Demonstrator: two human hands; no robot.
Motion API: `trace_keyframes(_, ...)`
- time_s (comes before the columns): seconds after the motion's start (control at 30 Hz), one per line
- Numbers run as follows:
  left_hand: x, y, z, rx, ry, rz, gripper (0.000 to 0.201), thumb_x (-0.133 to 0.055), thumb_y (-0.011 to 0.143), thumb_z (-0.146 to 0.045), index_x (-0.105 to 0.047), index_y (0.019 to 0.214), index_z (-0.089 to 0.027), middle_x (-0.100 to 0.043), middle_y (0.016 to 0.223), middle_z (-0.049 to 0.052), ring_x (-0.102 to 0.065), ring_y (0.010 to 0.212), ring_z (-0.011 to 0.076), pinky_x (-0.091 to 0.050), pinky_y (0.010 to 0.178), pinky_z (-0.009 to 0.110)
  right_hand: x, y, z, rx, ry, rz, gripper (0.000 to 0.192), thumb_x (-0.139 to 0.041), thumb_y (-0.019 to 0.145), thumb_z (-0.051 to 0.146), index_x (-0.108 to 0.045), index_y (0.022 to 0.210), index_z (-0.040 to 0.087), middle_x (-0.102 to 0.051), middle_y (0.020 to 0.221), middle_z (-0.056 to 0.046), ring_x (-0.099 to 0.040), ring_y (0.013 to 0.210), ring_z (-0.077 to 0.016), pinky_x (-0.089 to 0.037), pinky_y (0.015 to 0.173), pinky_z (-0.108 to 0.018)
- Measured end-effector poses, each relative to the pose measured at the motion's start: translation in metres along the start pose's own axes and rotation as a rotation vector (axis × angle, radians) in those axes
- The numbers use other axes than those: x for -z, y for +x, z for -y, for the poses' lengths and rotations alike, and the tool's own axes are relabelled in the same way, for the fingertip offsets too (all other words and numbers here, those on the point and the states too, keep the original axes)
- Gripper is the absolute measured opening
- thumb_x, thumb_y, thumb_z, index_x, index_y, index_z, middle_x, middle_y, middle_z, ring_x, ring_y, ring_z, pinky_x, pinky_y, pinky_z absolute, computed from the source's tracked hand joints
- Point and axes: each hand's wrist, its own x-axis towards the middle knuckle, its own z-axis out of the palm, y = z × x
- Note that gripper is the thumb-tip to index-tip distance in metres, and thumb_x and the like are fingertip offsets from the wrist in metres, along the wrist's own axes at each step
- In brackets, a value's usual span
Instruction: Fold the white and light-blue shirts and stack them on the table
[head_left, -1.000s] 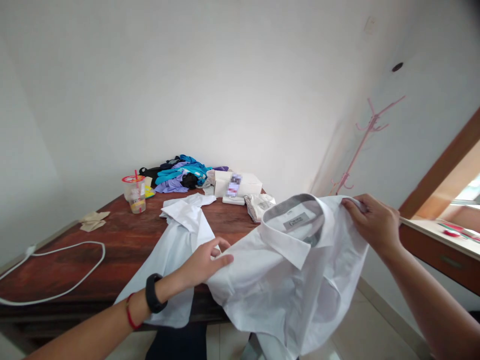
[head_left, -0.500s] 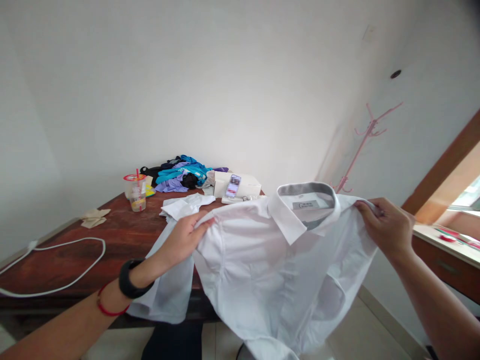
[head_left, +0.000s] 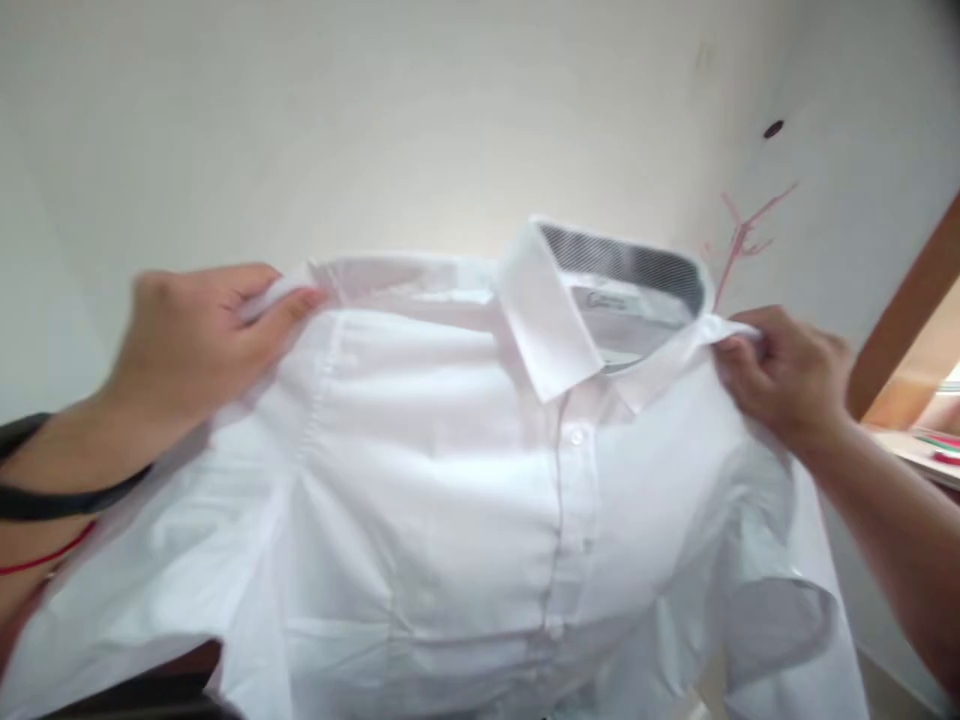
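Note:
A white button-up shirt (head_left: 450, 480) hangs stretched between my two hands, its front toward me. My left hand (head_left: 202, 345) pinches the cloth at the shoulder seam on the left. On the other side, my right hand (head_left: 787, 370) grips the shoulder close to the collar (head_left: 547, 320), which has a grey striped inner band and a label inside. The button placket runs down the middle of the shirt. Sleeves droop on both sides, and the lower hem falls outside the view.
Behind the shirt rises a plain wall (head_left: 337, 130). A pink coat stand (head_left: 742, 235) leans in view at the right, near a wooden frame (head_left: 915, 310). Only a dark strip of the table (head_left: 165, 690) shows at the lower left; the shirt hides most of it.
Both hands have lifted the shirt higher and closer to me. My left hand has moved left and up, spreading the shirt wider. The table items are now hidden behind it.

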Motion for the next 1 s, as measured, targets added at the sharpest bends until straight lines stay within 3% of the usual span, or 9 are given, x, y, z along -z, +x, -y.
trace_keyframes(0.07,-0.037,-0.006,0.009,-0.099,0.091,0.233,0.059,-0.049,0.095,-0.067,-0.063,0.072,-0.015,-0.04,0.058,-0.006,-0.038,0.057,0.0074,-0.024,0.062,0.019,-0.035,-0.018,0.01,0.03,0.025,0.252,0.057,-0.037,0.098,0.06,-0.067,0.109,0.014,-0.067,0.075,-0.008,-0.059,0.067,-0.0194,-0.035,0.063,-0.029)
trace_keyframes(0.2,-0.109,-0.054,0.027,-0.238,0.148,0.697,0.037,-0.052,0.101,-0.052,-0.066,0.087,-0.02,-0.053,0.063,-0.002,-0.052,0.06,0.0169,-0.024,0.056,0.023,-0.096,-0.09,0.038,0.134,0.133,0.711,0.044,-0.039,0.102,0.052,-0.065,0.111,0.017,-0.073,0.098,-0.009,-0.065,0.078,-0.0209,-0.036,0.065,-0.028)
trace_keyframes(0.33,-0.157,-0.112,0.041,-0.252,0.063,0.998,0.024,-0.055,0.1,-0.041,-0.065,0.089,-0.021,-0.065,0.077,0.0,-0.065,0.079,0.0226,-0.037,0.062,0.024,-0.138,-0.17,0.062,0.182,0.211,0.951,0.04,-0.041,0.104,0.048,-0.065,0.112,0.017,-0.071,0.105,-0.013,-0.066,0.097,-0.0243,-0.042,0.081,-0.031)
trace_keyframes(0.43,-0.175,-0.133,0.036,-0.212,0.095,1.045,0.01,-0.061,0.095,-0.027,-0.065,0.096,-0.018,-0.07,0.098,0.008,-0.067,0.095,0.029,-0.047,0.077,0.032,-0.156,-0.203,0.063,0.203,0.255,1.018,0.04,-0.043,0.104,0.046,-0.065,0.118,0.017,-0.068,0.116,-0.015,-0.061,0.112,-0.0277,-0.043,0.095,-0.037)
trace_keyframes(0.57,-0.192,-0.141,-0.001,-0.174,0.125,1.104,0.039,-0.057,0.095,-0.028,-0.058,0.129,-0.008,-0.055,0.139,0.028,-0.053,0.127,0.0437,-0.042,0.1,0.057,-0.155,-0.207,0.067,0.144,0.198,1.053,0.04,-0.051,0.099,0.046,-0.066,0.123,0.017,-0.063,0.125,-0.019,-0.055,0.12,-0.0353,-0.044,0.099,-0.048)
trace_keyframes(0.7,-0.219,-0.158,-0.064,-0.243,-0.058,1.262,0.072,-0.034,0.103,-0.057,-0.03,0.158,-0.012,-0.031,0.164,0.017,-0.031,0.151,0.0312,-0.033,0.116,0.044,-0.141,-0.197,0.106,0.105,0.332,0.982,0.041,-0.047,0.101,0.039,-0.06,0.134,0.018,-0.061,0.133,-0.018,-0.055,0.124,-0.034,-0.045,0.103,-0.049)
trace_keyframes(0.8,-0.244,-0.177,-0.105,-0.231,-0.203,1.257,0.083,-0.024,0.102,-0.065,-0.018,0.162,-0.007,-0.015,0.168,0.019,-0.014,0.156,0.0339,-0.022,0.122,0.05,-0.142,-0.199,0.146,0.172,0.546,0.984,0.054,-0.038,0.104,0.045,-0.049,0.148,0.016,-0.049,0.151,-0.017,-0.046,0.139,-0.0303,-0.037,0.115,-0.046)
trace_keyframes(0.9,-0.266,-0.197,-0.122,-0.197,-0.209,1.203,0.078,-0.025,0.104,-0.059,-0.022,0.161,-0.007,-0.015,0.168,0.021,-0.012,0.156,0.0358,-0.019,0.123,0.054,-0.154,-0.21,0.169,0.149,0.596,1.127,0.068,-0.029,0.105,0.054,-0.032,0.159,0.013,-0.025,0.167,-0.018,-0.02,0.155,-0.032,-0.026,0.121,-0.052)
trace_keyframes(1.0,-0.281,-0.211,-0.12,-0.2,-0.208,1.129,0.073,-0.024,0.104,-0.059,-0.03,0.16,-0.012,-0.021,0.167,0.018,-0.014,0.156,0.0342,-0.02,0.123,0.056,-0.166,-0.219,0.173,0.112,0.598,1.259,0.077,-0.022,0.103,0.064,-0.018,0.164,0.017,-0.012,0.17,-0.012,-0.004,0.157,-0.0308,-0.016,0.124,-0.056)
